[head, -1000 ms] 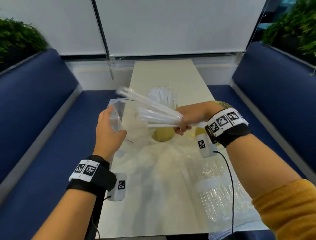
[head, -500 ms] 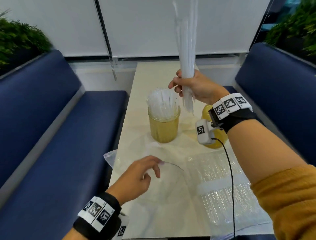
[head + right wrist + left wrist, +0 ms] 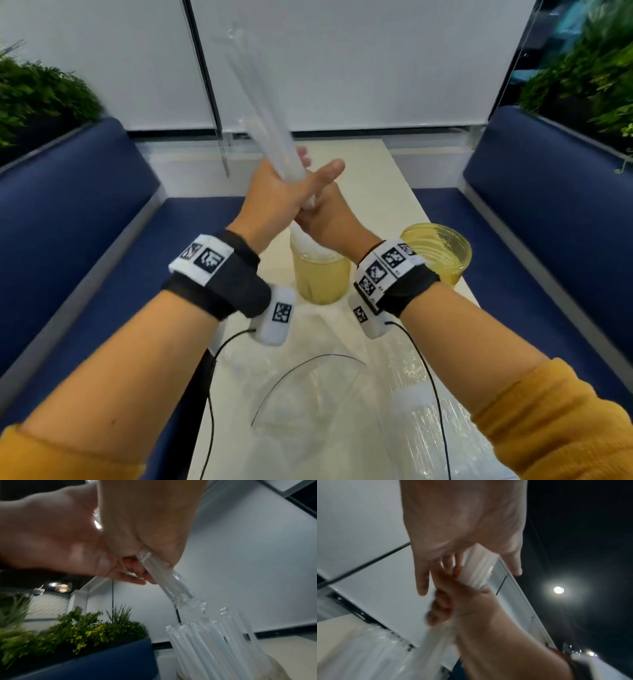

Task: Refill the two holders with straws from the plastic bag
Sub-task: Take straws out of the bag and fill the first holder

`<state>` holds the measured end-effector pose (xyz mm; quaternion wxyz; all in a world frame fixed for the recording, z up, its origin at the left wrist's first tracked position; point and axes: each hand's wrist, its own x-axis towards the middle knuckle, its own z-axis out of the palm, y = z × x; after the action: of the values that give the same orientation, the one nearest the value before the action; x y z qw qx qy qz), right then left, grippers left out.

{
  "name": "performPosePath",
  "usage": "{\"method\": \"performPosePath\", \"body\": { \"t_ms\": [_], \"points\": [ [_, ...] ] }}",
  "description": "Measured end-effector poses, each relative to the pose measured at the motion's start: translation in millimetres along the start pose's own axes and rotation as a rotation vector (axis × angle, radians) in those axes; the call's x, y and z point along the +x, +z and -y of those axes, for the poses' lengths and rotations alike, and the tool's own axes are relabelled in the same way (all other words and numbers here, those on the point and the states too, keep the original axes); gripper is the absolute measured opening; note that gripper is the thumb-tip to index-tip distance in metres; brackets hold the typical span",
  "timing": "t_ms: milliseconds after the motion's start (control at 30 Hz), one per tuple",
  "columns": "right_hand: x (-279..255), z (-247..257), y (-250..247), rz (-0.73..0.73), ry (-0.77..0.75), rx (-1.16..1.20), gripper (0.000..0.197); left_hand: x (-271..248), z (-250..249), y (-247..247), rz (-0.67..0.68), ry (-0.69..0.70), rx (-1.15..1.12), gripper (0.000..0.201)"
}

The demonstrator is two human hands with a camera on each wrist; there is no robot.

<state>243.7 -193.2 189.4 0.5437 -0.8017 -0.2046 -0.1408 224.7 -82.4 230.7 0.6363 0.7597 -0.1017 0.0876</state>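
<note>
My right hand (image 3: 329, 222) grips a bundle of wrapped white straws (image 3: 263, 113) near its lower end. The bundle leans up and to the left, and its lower end (image 3: 187, 599) hangs just above the straws standing in the left yellow holder (image 3: 320, 277). My left hand (image 3: 274, 195) lies against the bundle just above the right hand, with thumb and fingers stretched out (image 3: 423, 585). The right yellow holder (image 3: 436, 246) stands with no straws showing in it. The opened clear plastic bag (image 3: 308, 404) lies flat on the table in front of me.
A sealed clear packet of straws (image 3: 424, 438) lies at the near right of the narrow white table (image 3: 376, 185). Blue benches (image 3: 85, 222) run along both sides, with plants (image 3: 37, 96) behind them. Wrist-camera cables (image 3: 431, 377) hang over the bag.
The left hand rose from the bag on the table and met the bundle. The right hand lowered the bundle from upright and tipped its top leftward, over the left holder.
</note>
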Motion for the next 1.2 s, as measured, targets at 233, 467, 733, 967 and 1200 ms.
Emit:
{"method": "performPosePath", "body": {
  "t_ms": [233,467,733,967,1200],
  "points": [
    [3.4,1.5,-25.3,0.144,0.018,-0.116,0.072,20.8,-16.9,9.8,-0.02,0.11,-0.032,0.032],
    [18.7,17.0,-68.3,0.152,-0.001,0.158,0.076,34.6,-13.4,15.0,0.036,0.204,0.15,0.021],
    [45.8,41.7,-35.7,-0.273,-0.082,0.057,0.04,37.6,-3.3,37.1,0.01,0.214,0.185,0.015],
    [72.7,39.8,-56.0,-0.357,-0.126,0.296,0.037,54.1,28.8,10.4,0.003,0.084,0.517,0.054],
    [71.2,-45.8,-32.4,-0.285,0.056,0.269,0.026,60.3,79.0,6.5,0.189,-0.182,0.622,0.062]
  ]
}}
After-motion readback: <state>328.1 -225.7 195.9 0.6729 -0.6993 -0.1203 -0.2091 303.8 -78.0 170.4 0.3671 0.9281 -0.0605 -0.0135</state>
